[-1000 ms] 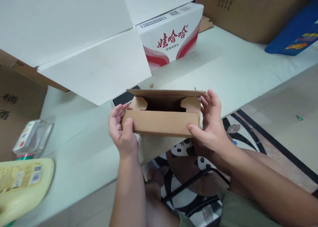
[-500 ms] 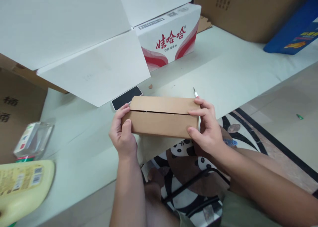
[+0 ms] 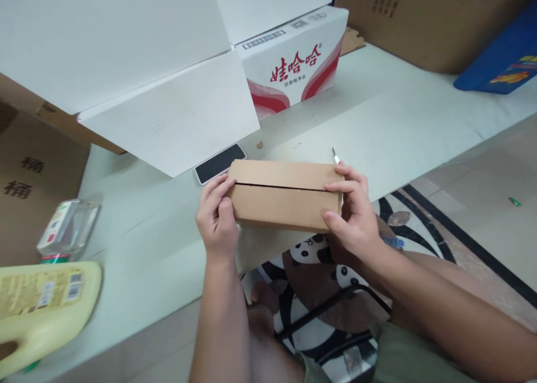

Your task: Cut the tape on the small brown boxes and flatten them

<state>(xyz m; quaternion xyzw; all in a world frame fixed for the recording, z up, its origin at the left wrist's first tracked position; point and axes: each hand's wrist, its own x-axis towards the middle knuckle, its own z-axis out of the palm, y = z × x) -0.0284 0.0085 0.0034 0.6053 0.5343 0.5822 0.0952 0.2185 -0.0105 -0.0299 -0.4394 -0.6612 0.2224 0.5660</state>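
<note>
A plain brown cardboard box [image 3: 285, 207] is held between my two hands, over the front edge of the table. Two flaps meet along its top, with a narrow dark seam between them. My left hand [image 3: 218, 218] grips the left end, thumb on the near side. At the right end, my right hand [image 3: 354, 207] is closed round the corner, fingers on the flaps and thumb on the near face. Just beyond the box lie a dark-faced phone-like slab with a white rim [image 3: 220, 164] and a small white-handled blade [image 3: 335, 155].
White boxes [image 3: 168, 126] and a red-and-white printed carton [image 3: 296, 70] stand at the back of the table [image 3: 138, 221]. A yellow bottle [image 3: 50, 310] and a clear bottle [image 3: 71, 226] lie at the left. A blue container [image 3: 499, 64] stands at the far right.
The seam between the flaps looks narrower and straighter now. The whole view has shifted slightly, so everything sits a little further right. Both hands keep their hold on the box.
</note>
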